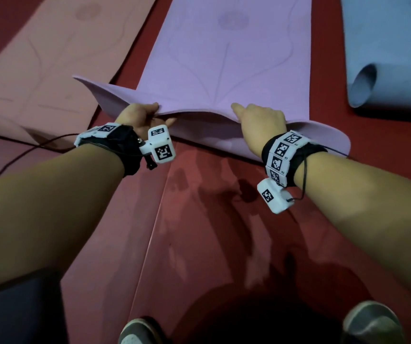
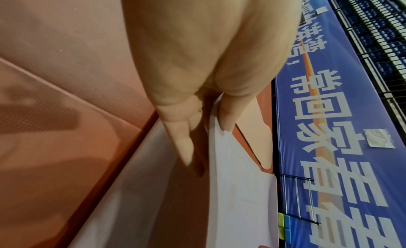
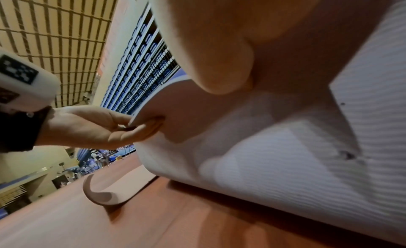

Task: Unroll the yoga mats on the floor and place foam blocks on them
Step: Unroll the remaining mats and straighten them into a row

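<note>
A purple yoga mat [image 1: 224, 58] lies unrolled on the red floor, running away from me. Its near end is lifted off the floor and curls up. My left hand [image 1: 145, 115] pinches that near edge, thumb on top and fingers underneath. My right hand [image 1: 256, 117] grips the same edge further right, thumb on top. In the left wrist view my left fingers [image 2: 184, 144] lie under the pale mat [image 2: 237, 191]. The right wrist view shows the mat's ribbed underside [image 3: 285, 165] and my left hand [image 3: 123, 128] pinching its edge. No foam block shows near my hands.
A pink mat [image 1: 38, 65] lies flat to the left. A blue mat [image 1: 385, 53], its near end still rolled, lies to the right. A black cable [image 1: 26, 150] crosses the floor at left. My shoes [image 1: 140, 331] stand below. A blue banner [image 2: 329, 130] lines the far wall.
</note>
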`<action>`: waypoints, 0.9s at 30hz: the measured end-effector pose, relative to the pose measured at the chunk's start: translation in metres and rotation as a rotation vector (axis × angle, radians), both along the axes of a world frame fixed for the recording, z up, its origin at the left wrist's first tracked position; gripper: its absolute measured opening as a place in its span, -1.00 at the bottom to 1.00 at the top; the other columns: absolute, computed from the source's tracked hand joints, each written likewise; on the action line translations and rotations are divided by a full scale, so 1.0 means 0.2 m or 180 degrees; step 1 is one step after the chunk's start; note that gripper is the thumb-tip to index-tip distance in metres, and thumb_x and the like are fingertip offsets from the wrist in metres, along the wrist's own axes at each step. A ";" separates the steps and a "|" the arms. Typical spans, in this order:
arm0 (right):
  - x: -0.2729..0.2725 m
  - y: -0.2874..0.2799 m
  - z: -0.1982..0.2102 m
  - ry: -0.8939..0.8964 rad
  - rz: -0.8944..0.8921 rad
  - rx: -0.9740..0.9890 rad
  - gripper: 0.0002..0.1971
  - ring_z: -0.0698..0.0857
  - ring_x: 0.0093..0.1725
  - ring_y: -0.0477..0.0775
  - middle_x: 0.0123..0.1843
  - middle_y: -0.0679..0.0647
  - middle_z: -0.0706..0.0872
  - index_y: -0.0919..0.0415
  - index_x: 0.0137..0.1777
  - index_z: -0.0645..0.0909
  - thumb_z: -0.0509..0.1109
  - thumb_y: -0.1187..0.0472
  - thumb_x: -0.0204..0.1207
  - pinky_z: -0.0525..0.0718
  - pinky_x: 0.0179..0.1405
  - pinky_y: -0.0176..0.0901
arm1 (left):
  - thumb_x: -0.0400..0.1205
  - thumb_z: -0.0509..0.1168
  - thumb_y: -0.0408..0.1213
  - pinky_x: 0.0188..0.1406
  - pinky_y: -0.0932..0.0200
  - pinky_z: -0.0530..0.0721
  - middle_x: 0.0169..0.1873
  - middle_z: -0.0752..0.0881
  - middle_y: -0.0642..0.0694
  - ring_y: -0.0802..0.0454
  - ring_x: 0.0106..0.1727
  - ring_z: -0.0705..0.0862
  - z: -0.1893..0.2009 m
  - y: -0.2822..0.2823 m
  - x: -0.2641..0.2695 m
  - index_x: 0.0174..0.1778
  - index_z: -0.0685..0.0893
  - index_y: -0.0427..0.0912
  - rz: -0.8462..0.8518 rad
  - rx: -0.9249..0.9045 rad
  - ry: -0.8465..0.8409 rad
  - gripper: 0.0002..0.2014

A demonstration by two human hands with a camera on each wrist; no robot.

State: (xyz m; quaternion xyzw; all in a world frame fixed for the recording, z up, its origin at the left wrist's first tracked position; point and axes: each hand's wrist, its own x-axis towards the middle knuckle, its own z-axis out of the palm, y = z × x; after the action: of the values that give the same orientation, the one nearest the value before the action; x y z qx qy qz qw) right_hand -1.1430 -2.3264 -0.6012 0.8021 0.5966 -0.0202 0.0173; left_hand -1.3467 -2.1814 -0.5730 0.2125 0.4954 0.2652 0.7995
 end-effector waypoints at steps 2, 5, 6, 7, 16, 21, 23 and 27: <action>0.01 -0.01 -0.06 -0.0043 -0.0073 0.0062 -0.43 0.66 0.10 0.34 0.17 0.19 0.61 0.01 0.61 0.24 0.12 0.36 0.61 0.40 -0.16 0.08 | 0.80 0.07 -0.41 -0.41 -0.11 0.80 -0.08 0.78 -0.33 -0.22 -0.05 0.77 -0.02 0.00 0.02 0.11 0.56 -0.42 -0.0029 0.0023 -0.0020 -0.81; 0.01 -0.04 -0.19 -0.0272 -0.0061 0.0078 -0.30 0.61 0.15 0.30 0.24 0.17 0.60 0.01 0.72 0.06 0.13 0.36 0.60 0.47 0.00 0.13 | 0.80 0.08 -0.42 -0.25 -0.16 0.80 -0.18 0.79 -0.32 -0.21 -0.10 0.78 -0.08 0.01 0.05 0.05 0.57 -0.43 0.0013 -0.0023 -0.0010 -0.81; 0.00 -0.06 -0.23 -0.0357 -0.0039 0.0076 -0.28 0.60 0.17 0.29 0.26 0.16 0.60 0.03 0.73 0.03 0.15 0.35 0.58 0.49 0.09 0.17 | 0.79 0.09 -0.43 -0.22 -0.17 0.80 -0.19 0.79 -0.31 -0.20 -0.11 0.78 -0.10 0.01 0.06 0.03 0.57 -0.43 0.0026 -0.0057 0.0039 -0.82; -0.01 -0.08 -0.28 -0.0405 -0.0032 0.0026 -0.24 0.58 0.22 0.29 0.32 0.17 0.58 0.05 0.74 -0.02 0.16 0.33 0.56 0.48 0.18 0.21 | 0.79 0.10 -0.43 -0.22 -0.16 0.82 -0.19 0.78 -0.30 -0.19 -0.13 0.79 -0.12 0.01 0.08 0.02 0.57 -0.42 0.0018 -0.0093 0.0078 -0.83; -0.14 -0.20 -0.49 0.0313 -0.0001 -0.0720 0.01 0.50 0.33 0.28 0.54 0.21 0.33 0.15 0.72 -0.33 0.33 -0.08 0.55 0.51 0.20 0.19 | 0.77 0.20 -0.36 -0.30 0.03 0.78 -0.39 0.73 -0.20 -0.06 -0.30 0.68 -0.31 -0.01 0.12 -0.11 0.54 -0.33 -0.0148 -0.0255 0.0751 -0.84; -0.24 -0.15 -0.41 0.1153 -0.0198 -0.1388 0.03 0.49 0.41 0.35 0.57 0.23 0.30 0.03 0.71 -0.38 0.36 -0.04 0.54 0.52 0.28 0.21 | 0.76 0.24 -0.28 -0.43 0.08 0.74 -0.26 0.66 -0.25 -0.11 -0.32 0.62 -0.38 0.03 -0.01 -0.09 0.53 -0.35 -0.0427 -0.0289 0.1270 -0.80; -0.30 -0.13 -0.37 0.1459 -0.0142 -0.1728 0.06 0.54 0.40 0.36 0.57 0.30 0.33 0.08 0.71 -0.38 0.40 -0.01 0.52 0.57 0.30 0.13 | 0.75 0.25 -0.26 -0.40 0.11 0.70 -0.25 0.68 -0.23 -0.09 -0.39 0.68 -0.37 0.04 -0.06 -0.05 0.56 -0.32 -0.0752 -0.0118 0.1604 -0.82; -0.45 -0.15 -0.35 0.1400 0.0498 -0.2309 0.02 0.60 0.35 0.33 0.49 0.33 0.50 0.20 0.72 -0.14 0.44 -0.16 0.50 0.60 0.31 0.10 | 0.67 0.33 -0.30 -0.28 0.06 0.66 -0.21 0.69 -0.18 -0.06 -0.47 0.73 -0.38 0.07 -0.19 -0.04 0.60 -0.25 -0.1481 0.0296 0.2712 -0.91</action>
State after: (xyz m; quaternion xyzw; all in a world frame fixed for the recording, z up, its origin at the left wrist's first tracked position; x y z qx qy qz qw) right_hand -1.2337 -2.3572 -0.6704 0.6730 0.5994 -0.3978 0.1720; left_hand -1.3854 -2.1673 -0.6488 0.4427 0.7055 -0.0092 0.5534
